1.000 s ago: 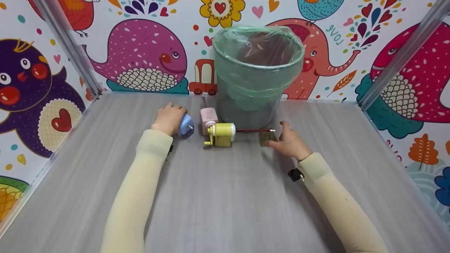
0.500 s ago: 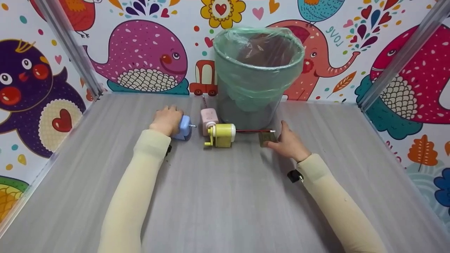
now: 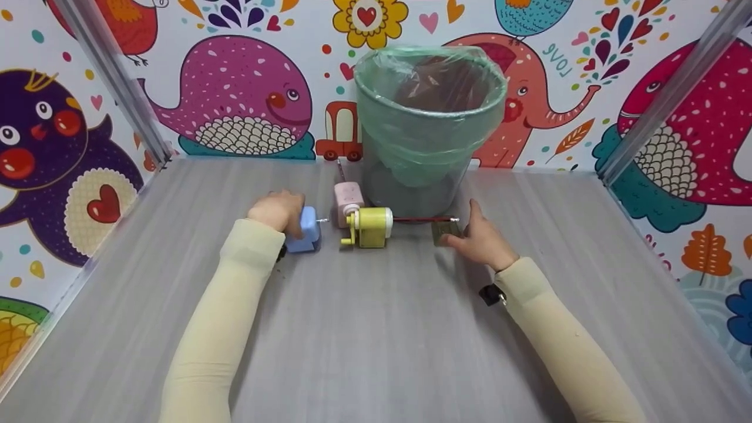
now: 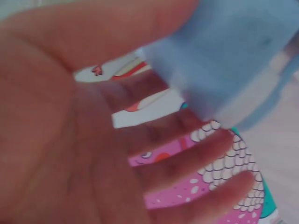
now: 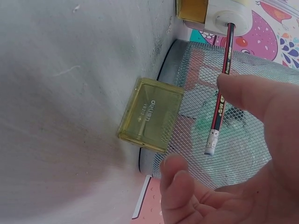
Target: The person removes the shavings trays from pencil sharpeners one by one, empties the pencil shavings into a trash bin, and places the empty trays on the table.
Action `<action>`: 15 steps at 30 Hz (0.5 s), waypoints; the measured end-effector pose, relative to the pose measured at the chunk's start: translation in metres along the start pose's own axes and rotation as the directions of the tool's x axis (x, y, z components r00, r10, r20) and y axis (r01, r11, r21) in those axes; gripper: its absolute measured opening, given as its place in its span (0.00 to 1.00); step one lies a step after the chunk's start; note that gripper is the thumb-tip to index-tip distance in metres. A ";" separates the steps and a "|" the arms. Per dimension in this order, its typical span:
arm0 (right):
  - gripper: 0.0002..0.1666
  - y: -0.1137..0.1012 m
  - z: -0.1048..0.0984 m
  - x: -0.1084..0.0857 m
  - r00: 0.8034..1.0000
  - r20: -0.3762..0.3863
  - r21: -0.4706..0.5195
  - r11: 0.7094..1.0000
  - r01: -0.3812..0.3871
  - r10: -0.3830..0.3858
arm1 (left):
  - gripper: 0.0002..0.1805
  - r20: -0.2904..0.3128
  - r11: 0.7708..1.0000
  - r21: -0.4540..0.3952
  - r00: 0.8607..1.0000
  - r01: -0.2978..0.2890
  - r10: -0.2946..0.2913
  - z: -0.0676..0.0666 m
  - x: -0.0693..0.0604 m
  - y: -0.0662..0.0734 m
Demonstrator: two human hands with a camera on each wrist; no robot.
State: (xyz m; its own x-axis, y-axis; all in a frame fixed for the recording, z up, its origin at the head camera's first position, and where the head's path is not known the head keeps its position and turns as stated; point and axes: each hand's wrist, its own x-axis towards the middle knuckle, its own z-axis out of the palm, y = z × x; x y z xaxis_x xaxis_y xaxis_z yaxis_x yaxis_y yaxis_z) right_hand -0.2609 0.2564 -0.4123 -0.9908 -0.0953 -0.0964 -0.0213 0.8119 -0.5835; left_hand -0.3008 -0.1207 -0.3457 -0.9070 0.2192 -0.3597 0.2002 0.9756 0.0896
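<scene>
My left hand (image 3: 279,211) grips a blue pencil sharpener (image 3: 302,232) between thumb and fingers; a short silvery tip sticks out of its right side. In the left wrist view the blue sharpener (image 4: 219,60) is blurred. To its right stands a yellow crank sharpener (image 3: 373,228), with a red-and-black pencil (image 3: 420,219) stuck in its white end. My right hand (image 3: 484,239) is beside a see-through yellowish plastic box (image 3: 443,233). In the right wrist view its fingers are loosely bent, near the pencil (image 5: 217,116) and the box (image 5: 152,114), holding neither.
A pink sharpener (image 3: 349,197) with a pencil in it stands behind the yellow one. At the back, a mesh waste bin (image 3: 411,197) wears a green plastic liner (image 3: 432,141). Patterned walls enclose the grey tabletop (image 3: 376,341).
My left hand has brought the blue sharpener toward me and slightly left, turning it so its silvery tip points right. My right hand has stayed nearly still beside the box.
</scene>
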 end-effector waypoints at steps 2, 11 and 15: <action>0.63 0.000 0.000 -0.001 1.000 -0.004 0.001 1.000 0.003 -0.003 | 0.34 0.045 1.000 -0.016 0.999 0.017 -0.016 -0.002 -0.004 0.004; 0.22 0.001 0.004 -0.001 0.997 -0.067 -0.045 0.999 0.025 -0.028 | 0.33 0.139 0.999 -0.031 0.990 0.034 -0.029 -0.010 -0.014 0.027; 0.17 -0.001 0.006 -0.003 0.997 -0.022 -0.086 0.993 0.077 -0.079 | 0.31 0.108 1.000 -0.019 0.994 -0.016 0.018 -0.008 -0.018 0.034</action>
State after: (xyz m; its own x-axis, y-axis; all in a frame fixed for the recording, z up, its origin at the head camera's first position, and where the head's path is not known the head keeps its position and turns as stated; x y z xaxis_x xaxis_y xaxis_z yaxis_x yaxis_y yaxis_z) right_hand -0.2574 0.2525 -0.4158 -0.9887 -0.1467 -0.0326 -0.1088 0.8486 -0.5177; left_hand -0.2810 -0.0913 -0.3289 -0.8582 0.2360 -0.4559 0.2074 0.9718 0.1127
